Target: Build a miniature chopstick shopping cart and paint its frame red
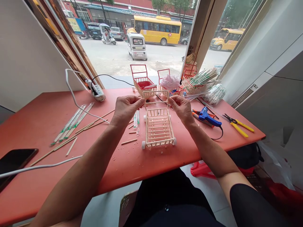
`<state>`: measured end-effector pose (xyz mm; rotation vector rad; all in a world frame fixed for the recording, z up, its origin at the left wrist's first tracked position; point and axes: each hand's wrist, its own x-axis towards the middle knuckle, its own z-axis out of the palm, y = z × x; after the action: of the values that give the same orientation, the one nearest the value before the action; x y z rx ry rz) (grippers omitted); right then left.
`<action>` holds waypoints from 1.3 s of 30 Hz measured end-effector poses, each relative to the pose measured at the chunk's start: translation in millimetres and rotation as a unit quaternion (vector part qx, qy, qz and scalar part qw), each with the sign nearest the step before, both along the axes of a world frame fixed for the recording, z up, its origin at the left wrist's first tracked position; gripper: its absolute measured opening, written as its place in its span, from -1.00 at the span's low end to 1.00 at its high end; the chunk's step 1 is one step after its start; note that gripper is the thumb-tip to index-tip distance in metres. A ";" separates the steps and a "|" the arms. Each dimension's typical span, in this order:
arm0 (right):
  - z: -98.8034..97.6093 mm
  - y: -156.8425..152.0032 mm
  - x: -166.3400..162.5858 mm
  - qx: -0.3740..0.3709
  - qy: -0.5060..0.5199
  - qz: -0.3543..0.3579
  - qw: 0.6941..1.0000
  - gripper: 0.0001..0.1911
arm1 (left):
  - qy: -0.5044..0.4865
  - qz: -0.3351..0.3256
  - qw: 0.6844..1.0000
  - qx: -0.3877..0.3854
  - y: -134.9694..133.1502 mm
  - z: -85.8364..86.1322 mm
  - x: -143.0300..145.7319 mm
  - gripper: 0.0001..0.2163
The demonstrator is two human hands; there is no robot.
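A miniature shopping cart [158,128] built from thin wooden sticks stands on the red table in front of me, its white wheels [143,145] at the corners. Its raised handle frame [156,102] rises at the far end. My left hand [127,107] pinches the left side of this frame between thumb and finger. On the opposite side, my right hand [181,108] pinches the frame's right upright the same way. Both hands are closed, and the fingertips partly cover the joints. Short cut sticks [129,142] and crumbs lie left of the cart.
Behind stand carts with red handles [144,84], one holding white plastic [170,81]. Wrapped chopsticks [204,78] are piled back right. A blue glue gun [206,116] and yellow-handled pliers [239,125] lie right. Leftward are packaged chopsticks [71,124], a phone [17,159] and a power strip [98,92].
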<state>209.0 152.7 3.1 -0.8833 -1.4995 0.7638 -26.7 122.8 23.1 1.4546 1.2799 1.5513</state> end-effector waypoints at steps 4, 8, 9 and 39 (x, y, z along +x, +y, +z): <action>-1.8 0.2 0.4 0.001 0.008 0.003 1.000 -0.39 | -0.002 -0.015 1.000 -0.007 -0.2 -1.8 -0.5 -0.88; -2.8 -0.9 0.8 0.005 0.008 0.001 1.000 -0.39 | 0.000 -0.019 1.000 -0.011 -0.9 -2.3 -1.1 -0.85; -2.9 -1.1 0.6 0.002 0.005 -0.001 1.000 -0.38 | -0.002 -0.019 1.000 -0.012 -1.1 -2.6 -0.7 -0.85; -9.7 2.9 -0.4 -0.027 0.052 0.021 0.998 -0.45 | -0.059 -0.025 0.998 0.017 0.1 -19.8 12.6 -0.74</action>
<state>208.7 155.6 -6.6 -0.8405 -1.4146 0.8719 -14.1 122.9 3.3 1.3829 1.1456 1.6071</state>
